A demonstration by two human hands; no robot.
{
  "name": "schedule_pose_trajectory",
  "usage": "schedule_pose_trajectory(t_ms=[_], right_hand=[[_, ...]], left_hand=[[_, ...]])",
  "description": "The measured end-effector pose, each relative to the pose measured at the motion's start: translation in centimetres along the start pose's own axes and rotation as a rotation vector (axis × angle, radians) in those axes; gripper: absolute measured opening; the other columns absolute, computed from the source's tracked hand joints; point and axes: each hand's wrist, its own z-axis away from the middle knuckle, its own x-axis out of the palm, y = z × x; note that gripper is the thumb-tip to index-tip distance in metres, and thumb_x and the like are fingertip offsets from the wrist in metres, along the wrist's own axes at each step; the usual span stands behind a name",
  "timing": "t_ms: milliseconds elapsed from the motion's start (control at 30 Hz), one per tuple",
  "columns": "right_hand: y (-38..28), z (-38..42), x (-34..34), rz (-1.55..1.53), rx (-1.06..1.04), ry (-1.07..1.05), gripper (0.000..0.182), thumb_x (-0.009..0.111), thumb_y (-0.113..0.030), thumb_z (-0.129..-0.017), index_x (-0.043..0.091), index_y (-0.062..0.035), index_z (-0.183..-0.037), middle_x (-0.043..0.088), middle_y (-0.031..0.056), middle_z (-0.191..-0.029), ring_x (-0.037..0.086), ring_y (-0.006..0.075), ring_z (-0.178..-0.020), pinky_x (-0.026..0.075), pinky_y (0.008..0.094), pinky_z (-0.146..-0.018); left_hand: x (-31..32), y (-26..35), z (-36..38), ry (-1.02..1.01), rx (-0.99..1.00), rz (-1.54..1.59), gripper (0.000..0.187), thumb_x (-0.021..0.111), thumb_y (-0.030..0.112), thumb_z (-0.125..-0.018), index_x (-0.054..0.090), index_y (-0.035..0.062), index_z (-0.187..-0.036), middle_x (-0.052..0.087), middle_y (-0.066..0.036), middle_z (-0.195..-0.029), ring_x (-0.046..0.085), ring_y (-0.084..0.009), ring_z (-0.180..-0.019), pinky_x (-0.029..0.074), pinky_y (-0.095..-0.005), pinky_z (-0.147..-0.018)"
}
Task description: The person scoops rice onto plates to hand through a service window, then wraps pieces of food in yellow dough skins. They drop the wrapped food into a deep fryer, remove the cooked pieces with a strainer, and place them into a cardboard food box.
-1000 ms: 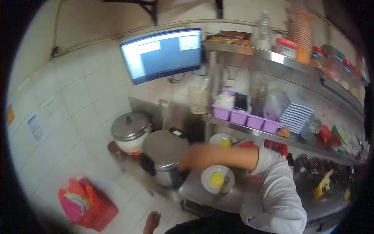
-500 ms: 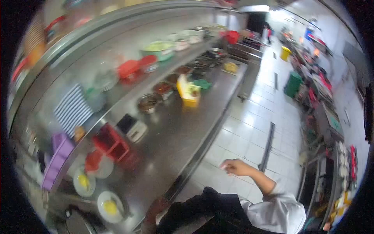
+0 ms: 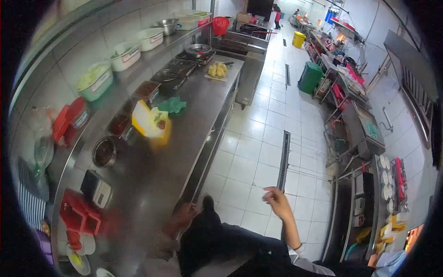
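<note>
My right hand hangs over the white-tiled floor with its fingers loosely bent and a gap between them; I see nothing held. My left hand is low beside the steel counter, near its front edge; blur hides its fingers. Farther along the counter stands an open yellow takeaway box with pale and green food inside. A crumpled green bag or cloth lies just behind it. To the left are a kitchen scale and a red divided holder.
Metal sauce pots line the wall side of the counter. White tubs stand on the shelf above. Yellow food sits at the far end. The tiled aisle runs ahead past a green bin and a yellow bin. A distant person stands there.
My view has swung right and forward along the counter, so the box, scale and red holder appear farther left. My right hand stays loosely bent, with its forearm now more upright.
</note>
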Motion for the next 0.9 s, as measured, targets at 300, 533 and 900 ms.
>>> schedule_pose_trajectory(t_ms=[300, 533, 900], right_hand=[[-7.8, -20.1, -1.5, 0.243, -0.1, -0.271, 0.031, 0.058, -0.011, -0.085, 0.052, -0.0054, -0.115, 0.061, 0.0082, -0.09, 0.059, 0.0167, -0.081, 0.048, 0.0274, -0.068], [-6.1, -30.7, -8.7, 0.214, 0.028, -0.087, 0.03, 0.056, -0.008, -0.087, 0.051, -0.0058, -0.117, 0.061, 0.0059, -0.091, 0.057, 0.0134, -0.082, 0.048, 0.0275, -0.071], [2.4, -52.4, -21.5, -0.263, 0.065, -0.093, 0.025, 0.047, -0.003, -0.087, 0.05, -0.0014, -0.112, 0.06, 0.0083, -0.09, 0.058, 0.0166, -0.082, 0.047, 0.0286, -0.074]], left_hand=[[-13.8, 9.8, -12.9, 0.238, -0.003, 0.069, 0.049, 0.043, 0.042, -0.089, 0.048, 0.0031, -0.118, 0.054, -0.02, -0.11, 0.053, -0.0346, -0.105, 0.039, -0.0395, -0.091], [-24.1, 22.4, -32.1, 0.447, 0.27, -0.154, 0.045, 0.053, 0.035, -0.088, 0.047, 0.0044, -0.121, 0.047, -0.017, -0.123, 0.046, -0.0313, -0.113, 0.038, -0.0411, -0.094], [-51.0, 45.4, -44.3, 1.546, 0.58, -0.402, 0.035, 0.055, 0.026, -0.085, 0.052, 0.0037, -0.112, 0.056, -0.018, -0.095, 0.057, -0.0307, -0.08, 0.046, -0.0379, -0.072]])
